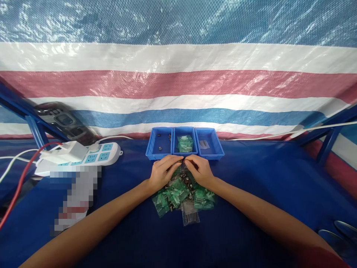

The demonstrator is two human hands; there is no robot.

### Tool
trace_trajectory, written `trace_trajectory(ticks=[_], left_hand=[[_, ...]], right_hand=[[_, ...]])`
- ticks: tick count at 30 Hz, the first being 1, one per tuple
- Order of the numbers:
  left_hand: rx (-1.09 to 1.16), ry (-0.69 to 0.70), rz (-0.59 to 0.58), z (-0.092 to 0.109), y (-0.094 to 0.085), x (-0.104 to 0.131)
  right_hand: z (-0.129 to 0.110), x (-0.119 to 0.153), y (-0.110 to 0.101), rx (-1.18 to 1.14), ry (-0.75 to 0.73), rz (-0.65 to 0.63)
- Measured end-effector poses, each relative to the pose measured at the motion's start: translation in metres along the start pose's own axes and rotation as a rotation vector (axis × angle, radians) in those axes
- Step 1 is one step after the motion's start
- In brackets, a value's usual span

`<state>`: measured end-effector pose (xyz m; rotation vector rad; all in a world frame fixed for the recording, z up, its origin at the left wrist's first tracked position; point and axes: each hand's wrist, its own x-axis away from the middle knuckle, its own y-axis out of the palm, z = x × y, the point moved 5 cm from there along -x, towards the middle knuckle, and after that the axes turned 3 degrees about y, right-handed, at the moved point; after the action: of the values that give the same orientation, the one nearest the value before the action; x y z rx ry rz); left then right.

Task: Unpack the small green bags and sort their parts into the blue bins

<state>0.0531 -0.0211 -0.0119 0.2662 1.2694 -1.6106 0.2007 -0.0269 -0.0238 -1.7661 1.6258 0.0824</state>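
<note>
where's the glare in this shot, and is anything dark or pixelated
Head view: strong glints on the striped sheet, most visibly in its top blue band, and a fainter sheen on the clear bag; head view: the near part of the blue table looks darkest; head view: a pixelated patch sits below the power strip.

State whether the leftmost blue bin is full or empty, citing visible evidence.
Neither: the leftmost blue bin is sparsely filled. A few small parts lie inside, leaving most of its bottom bare.
</note>
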Motion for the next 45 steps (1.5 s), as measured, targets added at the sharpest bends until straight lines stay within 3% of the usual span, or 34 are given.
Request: trace_trajectory(ticks=[7, 20, 27, 40, 45], left_hand=[[0.065, -0.116, -0.023, -0.014, 0.007, 0.008], [0.05, -0.028, -0.053, -0.009, 0.008, 0.007], [0.036, -0.11, -0.043, -0.007, 0.004, 0.003], [0.041, -0.007, -0.004, -0.002, 0.002, -0.001], [0.035, -0.045, 0.003, -0.002, 0.001, 0.0]], right_hand=[[0.001, 0.002, 0.002, -0.052, -0.025, -0.032], [0.006, 0.004, 0.008, -0.018, -0.052, -0.078], [0.005, 0.004, 0.005, -0.026, -0.006, -0.048], [0.003, 0.003, 0.002, -0.067, 0.02, -0.016], [0.002, 0.002, 0.002, -0.031, -0.02, -0.025]])
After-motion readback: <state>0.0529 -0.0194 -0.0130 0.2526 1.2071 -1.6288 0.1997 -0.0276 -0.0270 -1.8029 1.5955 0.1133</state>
